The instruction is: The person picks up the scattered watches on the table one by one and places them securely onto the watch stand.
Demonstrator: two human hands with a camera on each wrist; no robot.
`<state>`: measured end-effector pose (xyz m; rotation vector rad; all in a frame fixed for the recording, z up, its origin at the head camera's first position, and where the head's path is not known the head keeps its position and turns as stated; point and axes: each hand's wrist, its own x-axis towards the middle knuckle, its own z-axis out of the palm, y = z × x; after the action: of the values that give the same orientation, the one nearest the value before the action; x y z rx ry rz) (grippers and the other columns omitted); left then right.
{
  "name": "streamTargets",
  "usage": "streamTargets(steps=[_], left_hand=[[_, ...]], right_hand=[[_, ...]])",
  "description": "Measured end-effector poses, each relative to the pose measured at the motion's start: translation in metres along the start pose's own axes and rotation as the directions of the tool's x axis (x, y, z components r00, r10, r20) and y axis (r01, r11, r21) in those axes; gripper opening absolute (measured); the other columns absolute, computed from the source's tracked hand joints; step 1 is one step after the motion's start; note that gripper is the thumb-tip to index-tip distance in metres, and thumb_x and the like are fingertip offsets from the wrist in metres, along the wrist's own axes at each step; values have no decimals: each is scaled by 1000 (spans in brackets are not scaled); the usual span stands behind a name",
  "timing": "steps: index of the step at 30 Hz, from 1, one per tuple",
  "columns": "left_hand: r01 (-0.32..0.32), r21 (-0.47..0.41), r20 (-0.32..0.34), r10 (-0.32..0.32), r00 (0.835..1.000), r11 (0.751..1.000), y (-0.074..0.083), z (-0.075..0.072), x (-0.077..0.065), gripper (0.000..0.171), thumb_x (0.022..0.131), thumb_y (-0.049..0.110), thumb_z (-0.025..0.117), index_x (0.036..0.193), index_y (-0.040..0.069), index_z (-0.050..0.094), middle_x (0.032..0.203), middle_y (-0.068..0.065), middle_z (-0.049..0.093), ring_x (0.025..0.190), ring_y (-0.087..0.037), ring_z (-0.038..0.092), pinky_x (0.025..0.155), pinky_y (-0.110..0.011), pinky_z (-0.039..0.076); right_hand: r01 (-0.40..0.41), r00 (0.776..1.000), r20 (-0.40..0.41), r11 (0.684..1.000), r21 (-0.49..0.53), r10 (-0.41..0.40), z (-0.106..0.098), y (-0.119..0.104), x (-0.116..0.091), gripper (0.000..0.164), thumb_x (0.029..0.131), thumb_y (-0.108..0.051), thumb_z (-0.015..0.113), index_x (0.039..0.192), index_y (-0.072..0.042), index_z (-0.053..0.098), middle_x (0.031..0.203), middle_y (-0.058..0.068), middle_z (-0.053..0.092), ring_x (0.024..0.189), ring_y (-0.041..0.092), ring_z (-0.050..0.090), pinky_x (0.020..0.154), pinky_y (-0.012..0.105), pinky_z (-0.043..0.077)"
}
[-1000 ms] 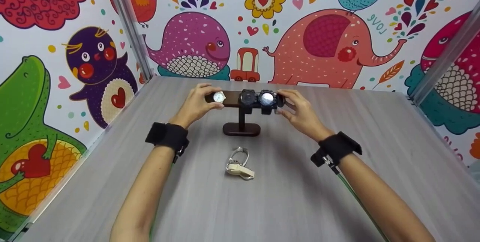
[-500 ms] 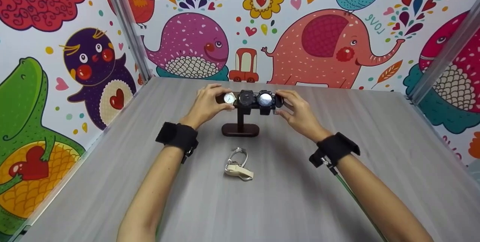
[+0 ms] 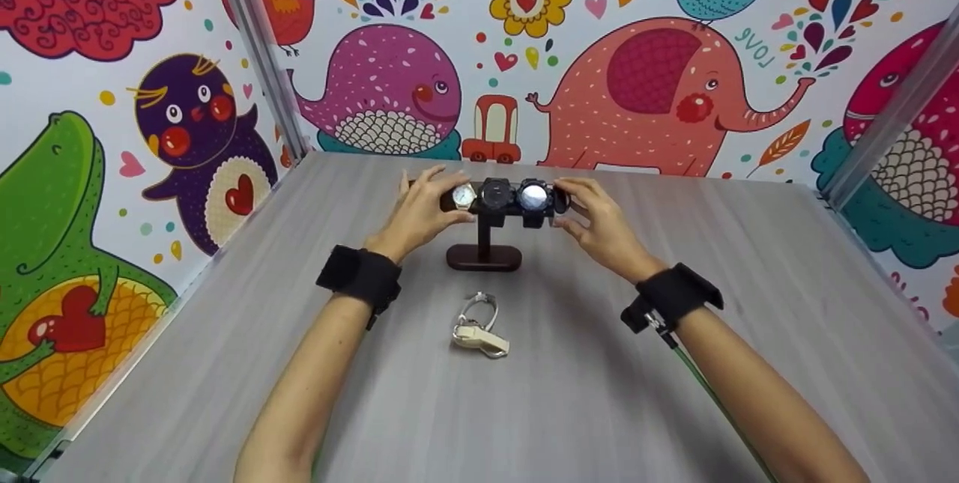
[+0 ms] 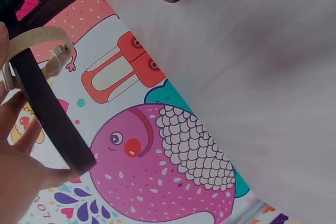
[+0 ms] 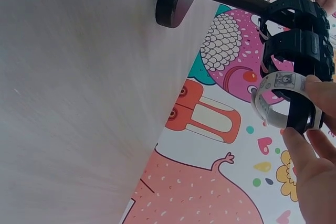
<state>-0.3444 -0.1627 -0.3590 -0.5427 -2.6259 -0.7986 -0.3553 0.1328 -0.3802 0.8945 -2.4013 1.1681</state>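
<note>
A dark brown T-shaped watch stand (image 3: 483, 258) carries several watches along its bar (image 4: 52, 114). My left hand (image 3: 419, 210) pinches a small wristwatch (image 3: 463, 197) with a pale round dial; its cream strap (image 4: 42, 36) loops round the bar. Right beside that sits a black wristwatch (image 3: 495, 195), then another dark one (image 3: 533, 196) with a bright, reflecting face. At the bar's right end my right hand (image 3: 603, 225) grips a watch with a dark face (image 3: 561, 200) and a patterned white strap (image 5: 283, 80). Fingers partly cover both end watches.
In front of the stand, on the grey table (image 3: 374, 408), lies a silver and cream watch (image 3: 479, 337) with its band standing up in a loop. Cartoon-printed panels (image 3: 637, 108) wall the table at the back and sides. Black straps (image 3: 359, 275) wrap both wrists.
My left hand has slid the pale-dialled watch rightward along the bar until it sits close beside the black watches. The right hand has stayed at the bar's right end.
</note>
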Motion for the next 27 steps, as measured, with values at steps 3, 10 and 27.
streamTargets(steps=[3,10,27], left_hand=[[-67,2,-36,67,997,998,6,0,-7,66,83,32,79,141,11,57,152,-12,50,149,-33,36,121,-72,2],[-288,-96,-142,273,951,953,25,0,-32,59,78,23,82,130,1,64,145,-26,54,138,-43,45,117,-69,29],[-325,-167,29,334,942,931,45,5,-114,45,84,18,80,125,5,67,131,-17,58,124,-32,58,105,-42,53]], right_hand=[[-7,1000,-26,1000,-11,6,2,-3,-4,61,88,1,73,144,-2,51,147,22,42,135,36,50,109,49,49],[54,987,-147,997,-49,-61,13,-19,-22,62,87,-1,75,144,-4,51,152,24,33,137,36,43,108,51,49],[205,975,93,979,-5,-204,59,-73,-82,62,82,-3,79,139,-1,53,142,28,43,120,38,57,93,45,59]])
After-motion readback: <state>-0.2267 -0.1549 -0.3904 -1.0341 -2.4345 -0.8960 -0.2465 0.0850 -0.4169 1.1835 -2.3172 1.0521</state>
